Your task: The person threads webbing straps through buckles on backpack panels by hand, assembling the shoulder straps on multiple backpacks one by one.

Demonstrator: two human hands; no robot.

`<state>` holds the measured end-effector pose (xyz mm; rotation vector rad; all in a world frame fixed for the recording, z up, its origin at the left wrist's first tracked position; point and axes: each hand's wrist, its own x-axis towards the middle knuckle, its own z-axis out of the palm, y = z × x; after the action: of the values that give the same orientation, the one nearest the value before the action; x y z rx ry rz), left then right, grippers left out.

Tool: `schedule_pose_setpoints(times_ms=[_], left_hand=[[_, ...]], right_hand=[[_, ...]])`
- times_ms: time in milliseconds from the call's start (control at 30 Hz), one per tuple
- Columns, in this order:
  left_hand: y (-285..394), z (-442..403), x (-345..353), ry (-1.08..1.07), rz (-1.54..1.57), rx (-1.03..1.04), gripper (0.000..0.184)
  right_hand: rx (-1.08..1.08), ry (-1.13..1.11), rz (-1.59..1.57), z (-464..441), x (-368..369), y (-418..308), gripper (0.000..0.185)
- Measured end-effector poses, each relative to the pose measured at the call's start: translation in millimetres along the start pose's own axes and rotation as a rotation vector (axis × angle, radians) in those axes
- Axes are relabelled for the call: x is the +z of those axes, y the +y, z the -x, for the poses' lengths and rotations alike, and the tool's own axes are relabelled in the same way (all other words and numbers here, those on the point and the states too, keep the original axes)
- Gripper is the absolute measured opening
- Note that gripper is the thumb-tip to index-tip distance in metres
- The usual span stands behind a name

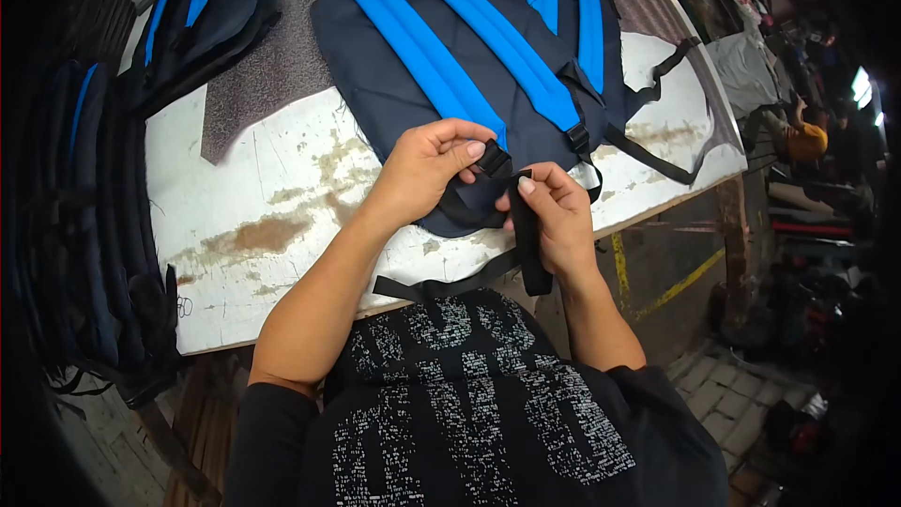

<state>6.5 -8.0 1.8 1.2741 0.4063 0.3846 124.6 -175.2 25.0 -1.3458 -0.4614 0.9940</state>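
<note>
A dark navy backpack panel [366,66] with bright blue padded shoulder straps [413,42] lies on the table in front of me. My left hand [427,169] pinches a black plastic strap buckle [495,161] at the lower end of the nearer blue strap. Just right of it, my right hand [554,216] grips a black webbing strap [529,244] between thumb and fingers. Part of this webbing hangs down at the table edge. A second black buckle [577,138] sits at the end of the other blue strap, apart from both hands.
The worn white table [253,216] ends close to my body. More navy pieces with blue straps [211,28] lie at the upper left, and others hang [84,225] beside the table. A person in yellow [805,143] is in the right background.
</note>
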Motion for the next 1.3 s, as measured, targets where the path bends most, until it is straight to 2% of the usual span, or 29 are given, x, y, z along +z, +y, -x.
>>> schedule_pose_setpoints(times_ms=[233, 400, 500, 800, 1100, 1300], left_hand=[[-2, 9, 12, 0.048, -0.283, 0.052, 0.022], [0, 17, 22, 0.06, -0.567, 0.48, 0.043], [-5, 18, 23, 0.068, -0.727, 0.544, 0.042], [-6, 16, 24, 0.085, -0.585, 0.45, 0.036], [-8, 16, 23, 0.084, -0.599, 0.472, 0.037], [-4, 17, 23, 0.044, -0.61, 0.495, 0.035]], right_hand=[[-0.175, 0.09, -0.086, -6, 1, 10, 0.014], [-0.236, 0.096, -0.143, -4, 2, 7, 0.013], [-0.185, 0.105, -0.184, -2, 5, 4, 0.013], [-0.201, 0.128, -0.116, -4, -3, 15, 0.015], [-0.245, 0.142, 0.029, 5, 2, 24, 0.014], [-0.287, 0.121, 0.012, 7, 3, 28, 0.018]])
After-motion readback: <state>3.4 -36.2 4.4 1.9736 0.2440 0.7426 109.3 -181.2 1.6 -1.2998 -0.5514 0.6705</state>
